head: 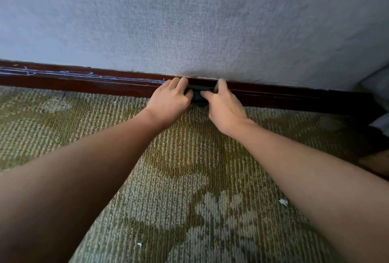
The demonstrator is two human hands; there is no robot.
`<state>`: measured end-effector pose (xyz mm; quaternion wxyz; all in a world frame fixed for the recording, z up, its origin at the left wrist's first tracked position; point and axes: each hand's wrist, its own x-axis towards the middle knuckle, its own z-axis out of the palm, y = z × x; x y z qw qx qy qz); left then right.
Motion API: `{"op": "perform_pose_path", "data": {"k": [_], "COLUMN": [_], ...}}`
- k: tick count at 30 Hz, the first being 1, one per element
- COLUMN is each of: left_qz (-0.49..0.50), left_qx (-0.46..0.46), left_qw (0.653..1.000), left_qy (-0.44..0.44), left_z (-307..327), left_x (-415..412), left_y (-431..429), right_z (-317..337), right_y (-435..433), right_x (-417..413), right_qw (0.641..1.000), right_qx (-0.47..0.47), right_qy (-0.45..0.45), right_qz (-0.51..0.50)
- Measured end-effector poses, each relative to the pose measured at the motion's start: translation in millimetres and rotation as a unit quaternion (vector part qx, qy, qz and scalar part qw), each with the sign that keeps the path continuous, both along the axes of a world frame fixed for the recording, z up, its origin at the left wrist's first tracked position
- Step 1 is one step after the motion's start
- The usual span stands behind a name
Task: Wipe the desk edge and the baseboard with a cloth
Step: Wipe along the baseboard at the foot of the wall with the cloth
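Note:
A dark red-brown wooden baseboard (84, 82) runs along the foot of a pale textured wall. A small dark cloth (199, 95), bunched up, sits against the baseboard near the middle of the view. My left hand (170, 102) grips its left side, fingers curled over the baseboard's top. My right hand (224, 107) grips its right side, thumb on the cloth and fingers on the baseboard. Most of the cloth is hidden between the two hands. The desk edge is not in view.
Green-beige patterned carpet (189, 178) covers the floor up to the baseboard. Pale streaks mark the baseboard's left stretch (63, 73). Small white scraps (283, 202) lie on the carpet. White fabric (379, 86) and a dark object fill the right edge.

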<state>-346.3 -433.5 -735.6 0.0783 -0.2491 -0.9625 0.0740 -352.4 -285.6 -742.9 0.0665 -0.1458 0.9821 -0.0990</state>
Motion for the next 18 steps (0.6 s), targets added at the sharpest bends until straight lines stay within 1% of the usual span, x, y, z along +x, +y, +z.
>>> {"op": "perform_pose_path", "data": {"k": [6, 10, 12, 14, 18], "left_qz": [0.021, 0.002, 0.017, 0.045, 0.043], "left_qx": [0.001, 0.020, 0.016, 0.006, 0.003], "left_qw": [1.000, 1.000, 1.000, 0.998, 0.999], "left_qy": [-0.017, 0.017, 0.006, -0.031, -0.026], "left_z": [-3.2, 6.7, 4.1, -0.7, -6.1], "left_x": [2.3, -1.6, -6.8, -12.4, -18.2], "left_y": [-1.7, 3.2, 7.0, 9.1, 5.9], "right_z": [4.2, 7.8, 8.5, 8.5, 5.6], "right_y": [0.4, 3.8, 5.3, 4.4, -0.9], "right_x": [3.1, -0.5, -2.6, -4.6, -6.9], "right_qw": [1.000, 0.999, 0.999, 0.998, 0.997], "right_qx": [0.015, 0.028, 0.039, 0.048, 0.064], "right_qy": [0.001, 0.016, 0.019, 0.019, 0.028], "right_qz": [0.007, -0.001, -0.011, -0.019, -0.026]}}
